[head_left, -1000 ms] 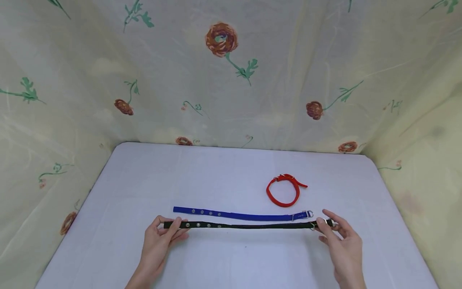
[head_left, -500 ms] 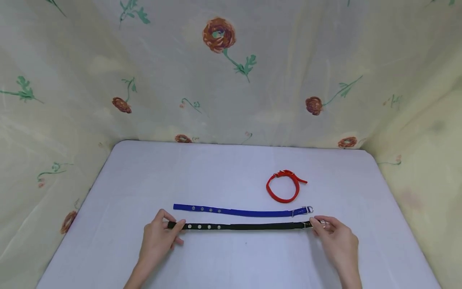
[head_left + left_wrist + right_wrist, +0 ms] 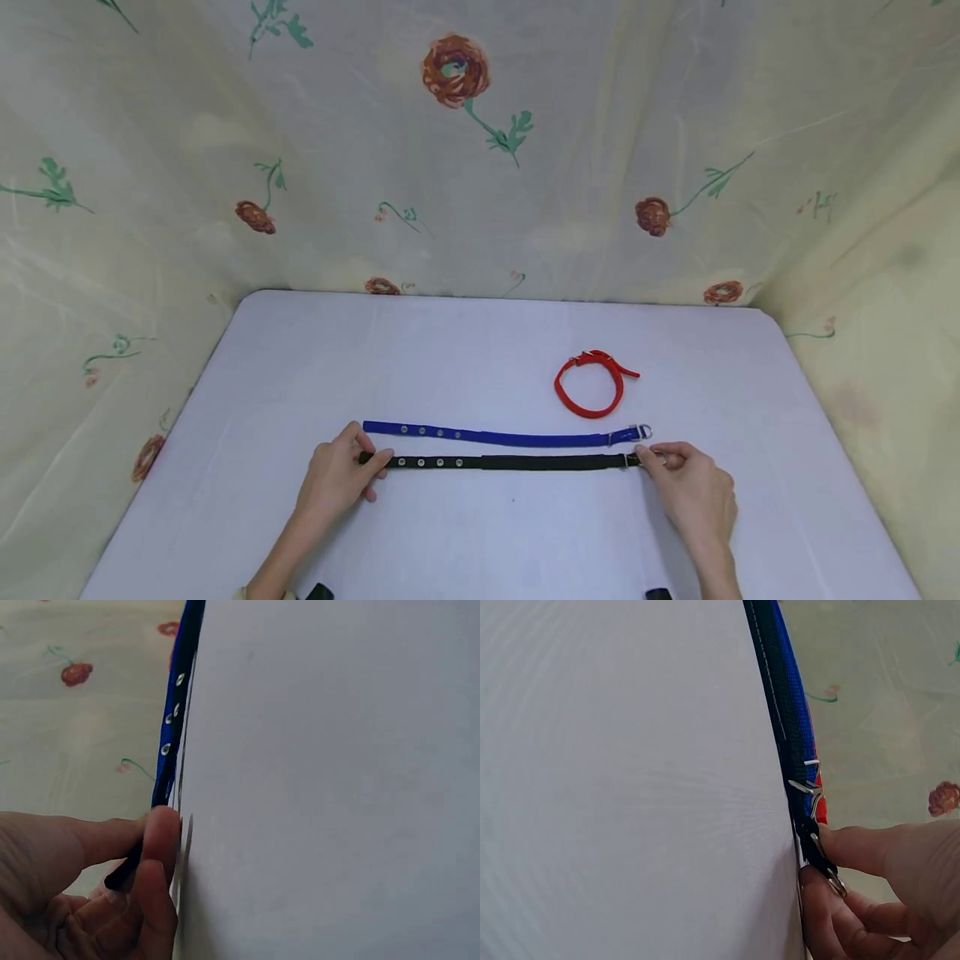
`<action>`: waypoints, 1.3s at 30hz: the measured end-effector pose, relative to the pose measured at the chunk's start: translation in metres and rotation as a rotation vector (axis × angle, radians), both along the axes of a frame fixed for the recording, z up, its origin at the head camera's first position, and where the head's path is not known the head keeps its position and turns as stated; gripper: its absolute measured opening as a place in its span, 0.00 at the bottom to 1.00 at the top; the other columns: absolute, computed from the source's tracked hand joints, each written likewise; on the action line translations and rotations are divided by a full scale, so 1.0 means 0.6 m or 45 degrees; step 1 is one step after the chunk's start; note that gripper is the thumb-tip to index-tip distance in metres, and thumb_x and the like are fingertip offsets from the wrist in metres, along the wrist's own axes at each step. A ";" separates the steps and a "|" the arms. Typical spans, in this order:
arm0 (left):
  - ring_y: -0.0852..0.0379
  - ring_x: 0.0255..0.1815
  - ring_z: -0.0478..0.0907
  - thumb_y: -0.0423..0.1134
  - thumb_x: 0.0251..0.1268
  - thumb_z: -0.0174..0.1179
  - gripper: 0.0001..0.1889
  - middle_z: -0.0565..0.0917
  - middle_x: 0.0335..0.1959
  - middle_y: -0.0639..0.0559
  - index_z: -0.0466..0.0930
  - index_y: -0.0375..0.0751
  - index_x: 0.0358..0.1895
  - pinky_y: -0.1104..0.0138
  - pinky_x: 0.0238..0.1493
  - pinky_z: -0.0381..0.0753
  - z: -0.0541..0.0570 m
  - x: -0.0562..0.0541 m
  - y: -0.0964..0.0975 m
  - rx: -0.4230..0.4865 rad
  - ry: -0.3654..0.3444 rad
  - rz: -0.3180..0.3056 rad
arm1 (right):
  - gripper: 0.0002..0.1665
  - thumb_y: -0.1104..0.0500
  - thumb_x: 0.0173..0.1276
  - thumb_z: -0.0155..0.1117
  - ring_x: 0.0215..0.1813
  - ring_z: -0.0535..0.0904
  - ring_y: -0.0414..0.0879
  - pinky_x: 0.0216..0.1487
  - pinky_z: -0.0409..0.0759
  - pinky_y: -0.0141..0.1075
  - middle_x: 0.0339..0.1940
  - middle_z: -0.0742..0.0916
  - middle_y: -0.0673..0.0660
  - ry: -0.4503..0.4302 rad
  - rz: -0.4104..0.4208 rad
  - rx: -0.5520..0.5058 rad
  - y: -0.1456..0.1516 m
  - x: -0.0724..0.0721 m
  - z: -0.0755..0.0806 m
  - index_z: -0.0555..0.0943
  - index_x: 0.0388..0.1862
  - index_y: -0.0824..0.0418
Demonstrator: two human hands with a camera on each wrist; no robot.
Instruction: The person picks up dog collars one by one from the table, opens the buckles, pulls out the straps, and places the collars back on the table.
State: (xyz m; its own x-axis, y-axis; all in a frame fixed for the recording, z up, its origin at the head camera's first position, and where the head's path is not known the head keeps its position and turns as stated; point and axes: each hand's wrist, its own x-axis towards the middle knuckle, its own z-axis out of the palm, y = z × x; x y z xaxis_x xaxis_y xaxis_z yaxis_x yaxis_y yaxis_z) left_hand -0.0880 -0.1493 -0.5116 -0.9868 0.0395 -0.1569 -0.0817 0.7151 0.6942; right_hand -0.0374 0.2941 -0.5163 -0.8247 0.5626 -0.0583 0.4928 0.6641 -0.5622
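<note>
A black collar (image 3: 551, 462) with metal eyelets is stretched straight between both hands, just in front of a blue collar. My left hand (image 3: 337, 475) pinches its eyelet end between thumb and fingers; in the left wrist view the black tip pokes out past the fingers (image 3: 160, 836). At the other end my right hand (image 3: 693, 492) pinches the collar by its metal buckle, and a ring (image 3: 837, 883) shows between the fingers in the right wrist view. The blue collar (image 3: 525, 439) lies flat, nearly parallel to the black one, with its buckle on the right.
Behind the blue collar, toward the right, a red collar (image 3: 557, 387) lies buckled into a loop. All rest on a white table (image 3: 450, 358). Flower-patterned cloth (image 3: 337, 150) hangs behind the table and along both sides.
The black collar has shifted slightly and come down close to the table, straight below the blue one. Both hands have moved a little inward, still pinching its ends. The other collars stay put.
</note>
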 end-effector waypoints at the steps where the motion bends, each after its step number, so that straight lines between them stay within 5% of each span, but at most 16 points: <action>1: 0.63 0.13 0.80 0.45 0.73 0.72 0.14 0.89 0.22 0.60 0.77 0.42 0.42 0.71 0.19 0.64 -0.001 -0.003 0.000 0.010 -0.004 -0.006 | 0.24 0.43 0.71 0.74 0.28 0.76 0.46 0.28 0.64 0.38 0.28 0.90 0.55 0.004 0.003 0.003 0.001 -0.001 -0.001 0.90 0.49 0.63; 11: 0.60 0.13 0.77 0.47 0.73 0.71 0.14 0.84 0.17 0.60 0.76 0.43 0.39 0.70 0.20 0.66 -0.005 -0.016 0.002 -0.046 -0.031 -0.039 | 0.24 0.43 0.73 0.72 0.31 0.80 0.50 0.28 0.66 0.37 0.33 0.92 0.60 -0.032 0.023 0.016 0.002 -0.008 -0.002 0.88 0.49 0.63; 19: 0.61 0.12 0.75 0.48 0.74 0.71 0.15 0.82 0.16 0.59 0.76 0.44 0.40 0.69 0.19 0.66 -0.008 -0.024 0.008 -0.094 0.033 -0.060 | 0.23 0.42 0.75 0.70 0.37 0.84 0.54 0.28 0.66 0.37 0.40 0.92 0.61 -0.073 0.059 0.019 0.006 -0.005 -0.002 0.85 0.51 0.61; 23: 0.59 0.13 0.71 0.52 0.73 0.70 0.17 0.77 0.13 0.58 0.76 0.44 0.40 0.68 0.18 0.64 -0.007 -0.020 0.009 -0.226 0.086 -0.067 | 0.23 0.43 0.76 0.69 0.40 0.83 0.56 0.29 0.69 0.39 0.44 0.89 0.65 -0.092 0.077 0.028 0.004 -0.005 -0.002 0.84 0.53 0.63; 30: 0.58 0.16 0.63 0.57 0.74 0.68 0.24 0.67 0.14 0.54 0.73 0.39 0.45 0.67 0.17 0.57 -0.002 -0.013 0.014 -0.481 0.151 -0.071 | 0.24 0.46 0.80 0.65 0.56 0.80 0.71 0.45 0.78 0.58 0.60 0.79 0.72 -0.143 0.068 0.019 -0.006 -0.008 -0.002 0.78 0.61 0.63; 39: 0.59 0.12 0.61 0.58 0.73 0.68 0.33 0.67 0.10 0.54 0.74 0.26 0.54 0.69 0.14 0.52 0.006 -0.004 0.025 -0.632 0.217 -0.061 | 0.15 0.49 0.82 0.62 0.47 0.83 0.75 0.32 0.78 0.55 0.61 0.74 0.75 -0.113 0.147 0.066 -0.005 0.001 -0.007 0.78 0.50 0.60</action>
State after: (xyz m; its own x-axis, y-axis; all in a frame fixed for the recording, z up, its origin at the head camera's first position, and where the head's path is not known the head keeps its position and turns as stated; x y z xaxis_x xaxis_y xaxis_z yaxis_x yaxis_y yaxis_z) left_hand -0.0903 -0.1341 -0.5079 -0.9989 0.0472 -0.0058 0.0439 0.9615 0.2714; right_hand -0.0367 0.2908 -0.5207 -0.8770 0.4685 -0.1070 0.4577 0.7463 -0.4833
